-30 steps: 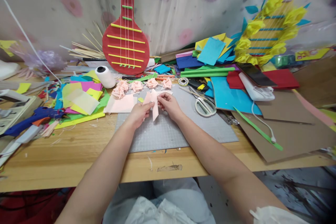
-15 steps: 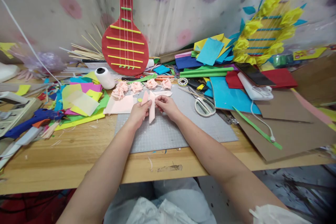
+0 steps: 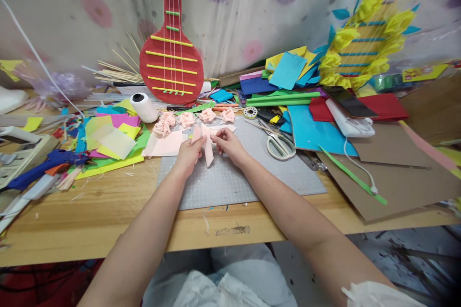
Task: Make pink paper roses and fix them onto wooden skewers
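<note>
My left hand (image 3: 190, 154) pinches a folded strip of pale pink paper (image 3: 208, 151) above the grey cutting mat (image 3: 223, 182). My right hand (image 3: 227, 145) has its thumb and fingertips closed on the strip's right side. Another pink piece (image 3: 196, 133) rises beside the strip by the left thumb. Flat pink paper (image 3: 163, 144) lies left of my left hand. Beyond my hands sit several pink paper roses, among them one rose (image 3: 207, 114) at the mat's far edge. A further pink strip (image 3: 226, 128) lies just behind my right hand.
Scissors (image 3: 281, 146) rest on the mat's right side. A spool of white thread (image 3: 144, 107) stands before a red paper lute (image 3: 172, 64). To the left are coloured papers (image 3: 118, 141) and a blue glue gun (image 3: 50, 168); brown cardboard (image 3: 396, 172) lies right.
Both hands stay over the mat, still pinching. The folded pink strip has turned slightly, its upper end leaning further left, and my right fingers have shifted a little left.
</note>
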`<move>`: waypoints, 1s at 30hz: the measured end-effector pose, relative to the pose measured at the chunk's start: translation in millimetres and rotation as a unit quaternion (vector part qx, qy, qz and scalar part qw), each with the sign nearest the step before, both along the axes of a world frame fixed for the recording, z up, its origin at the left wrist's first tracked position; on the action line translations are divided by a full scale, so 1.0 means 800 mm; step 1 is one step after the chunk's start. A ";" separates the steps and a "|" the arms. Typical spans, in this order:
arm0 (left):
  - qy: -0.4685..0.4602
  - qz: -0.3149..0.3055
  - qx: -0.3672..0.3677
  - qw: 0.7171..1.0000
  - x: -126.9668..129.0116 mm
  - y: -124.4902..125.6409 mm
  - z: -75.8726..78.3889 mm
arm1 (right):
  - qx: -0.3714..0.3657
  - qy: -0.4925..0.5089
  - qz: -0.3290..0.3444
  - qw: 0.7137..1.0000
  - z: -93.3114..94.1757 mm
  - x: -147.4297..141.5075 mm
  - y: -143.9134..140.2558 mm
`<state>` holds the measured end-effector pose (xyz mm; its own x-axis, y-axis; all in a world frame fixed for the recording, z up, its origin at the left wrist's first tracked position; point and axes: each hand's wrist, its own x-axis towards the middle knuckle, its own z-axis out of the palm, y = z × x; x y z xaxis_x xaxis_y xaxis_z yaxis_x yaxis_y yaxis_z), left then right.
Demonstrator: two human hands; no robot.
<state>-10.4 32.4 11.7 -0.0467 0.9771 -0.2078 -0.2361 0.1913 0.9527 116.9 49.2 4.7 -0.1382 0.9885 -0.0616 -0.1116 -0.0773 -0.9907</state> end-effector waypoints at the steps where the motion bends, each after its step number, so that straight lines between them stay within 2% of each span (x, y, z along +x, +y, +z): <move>1: -0.004 0.008 0.006 1.000 0.000 0.000 0.001 | 0.000 -0.005 0.005 1.000 0.001 0.000 -0.001; 7: -0.064 0.017 0.026 0.997 0.000 -0.001 0.004 | 0.022 -0.059 0.088 0.994 -0.002 -0.002 -0.004; 13: -0.209 -0.008 0.025 0.977 -0.003 0.003 0.010 | 0.039 -0.048 0.025 0.998 -0.002 -0.005 -0.005; 15: -0.248 -0.018 0.014 0.968 -0.002 0.004 0.010 | 0.035 -0.036 0.034 0.998 0.001 -0.006 -0.007; 18: -0.243 -0.027 0.012 0.969 0.004 0.004 0.009 | 0.052 -0.037 0.061 0.996 0.002 -0.010 -0.009; 23: -0.211 -0.028 0.031 0.977 0.015 0.002 -0.001 | 0.123 -0.112 0.001 0.986 -0.004 -0.016 -0.007; 30: -0.190 -0.035 0.038 0.980 0.019 0.001 -0.007 | 0.144 -0.156 0.006 0.977 -0.013 -0.019 -0.003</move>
